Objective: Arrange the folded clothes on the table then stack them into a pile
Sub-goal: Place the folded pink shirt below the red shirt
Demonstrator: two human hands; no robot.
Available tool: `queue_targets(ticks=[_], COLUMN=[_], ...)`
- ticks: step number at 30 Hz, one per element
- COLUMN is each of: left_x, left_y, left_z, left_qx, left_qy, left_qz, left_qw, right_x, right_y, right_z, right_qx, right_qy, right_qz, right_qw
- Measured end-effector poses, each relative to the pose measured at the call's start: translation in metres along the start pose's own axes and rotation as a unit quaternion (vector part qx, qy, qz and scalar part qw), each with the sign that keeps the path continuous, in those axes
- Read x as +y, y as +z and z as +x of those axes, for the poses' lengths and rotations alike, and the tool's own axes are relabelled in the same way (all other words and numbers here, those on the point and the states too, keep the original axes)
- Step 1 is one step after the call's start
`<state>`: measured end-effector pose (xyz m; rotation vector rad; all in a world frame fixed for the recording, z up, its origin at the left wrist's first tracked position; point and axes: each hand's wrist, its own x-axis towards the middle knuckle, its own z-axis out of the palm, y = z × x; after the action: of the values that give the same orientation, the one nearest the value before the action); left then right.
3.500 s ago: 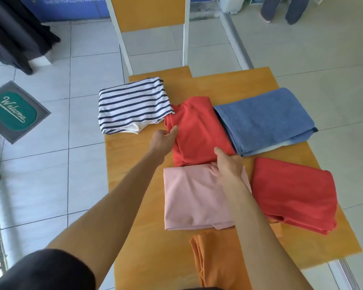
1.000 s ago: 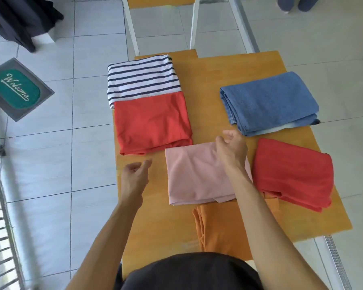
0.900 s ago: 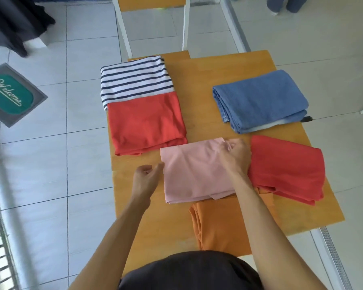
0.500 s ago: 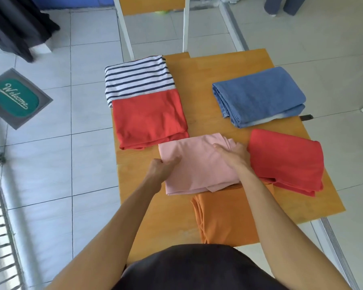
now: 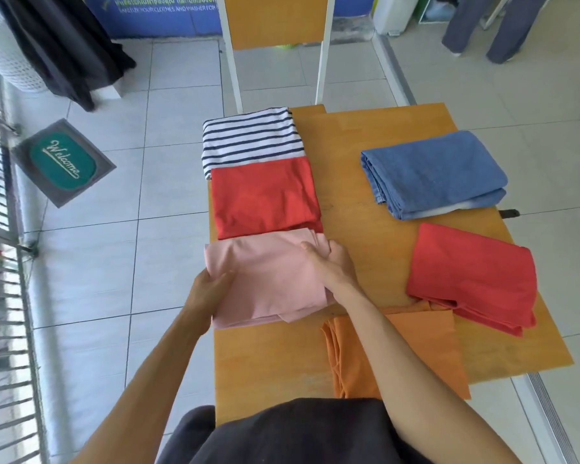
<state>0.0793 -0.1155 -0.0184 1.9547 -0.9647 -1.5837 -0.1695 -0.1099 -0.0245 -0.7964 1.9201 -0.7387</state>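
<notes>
Over at 9 o'clock, off the counter (image 5: 365, 169), the floor has a green welcome mat (image 5: 62, 160) on grey tiles. Along the counter's left edge I've got a column of three folded pieces: the striped shirt (image 5: 250, 137) up at 11 o'clock, the red top (image 5: 265, 197) just below it and touching it, then the pink piece (image 5: 268, 279) right under that, its far edge butting against the red one. My left hand (image 5: 208, 291) is closed on the pink piece's near-left corner, thumb on top, fingers tucked underneath. My right hand (image 5: 329, 264) is pinching the far-right corner of the same pink piece, fingers curled over the fold. The pink piece hangs a bit over the counter's left edge.

Moving right, at 5 o'clock the orange cloth (image 5: 416, 349) lies near me, partly under my right forearm. At 1 o'clock sits the folded blue jeans (image 5: 432, 174), and at 3 o'clock another red garment (image 5: 472, 276), its near edge overlapping the orange cloth.
</notes>
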Motion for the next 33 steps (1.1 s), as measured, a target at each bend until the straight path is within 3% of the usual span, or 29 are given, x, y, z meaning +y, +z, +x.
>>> queue_targets(ticks=[5, 9, 19, 27, 30, 33], left_x=[-0.012, -0.009, -0.006, -0.016, -0.017, -0.021], left_y=[0.002, 0.003, 0.006, 0.021, 0.043, 0.070], left_z=[0.004, 0.007, -0.007, -0.062, -0.085, -0.102], left_qx=[0.050, 0.058, 0.099, 0.186, 0.158, 0.047], left_qy=[-0.010, 0.013, -0.015, 0.092, 0.160, 0.170], left_qz=[0.103, 0.094, 0.055, 0.073, 0.098, 0.124], left_qw=[0.993, 0.994, 0.994, 0.976, 0.969, 0.976], right_x=[0.011, 0.011, 0.011, 0.024, 0.034, 0.045], right_y=[0.007, 0.006, 0.002, -0.024, -0.037, -0.049], right_z=[0.001, 0.002, 0.003, -0.032, -0.048, -0.063], right_qx=[0.014, 0.053, 0.020, 0.108, 0.128, 0.143], right_qy=[-0.014, -0.038, -0.012, -0.047, -0.049, -0.062], right_qz=[-0.038, -0.039, -0.115, -0.128, -0.100, -0.089], right_qw=[0.999, 0.997, 0.993, 0.985, 0.986, 0.984])
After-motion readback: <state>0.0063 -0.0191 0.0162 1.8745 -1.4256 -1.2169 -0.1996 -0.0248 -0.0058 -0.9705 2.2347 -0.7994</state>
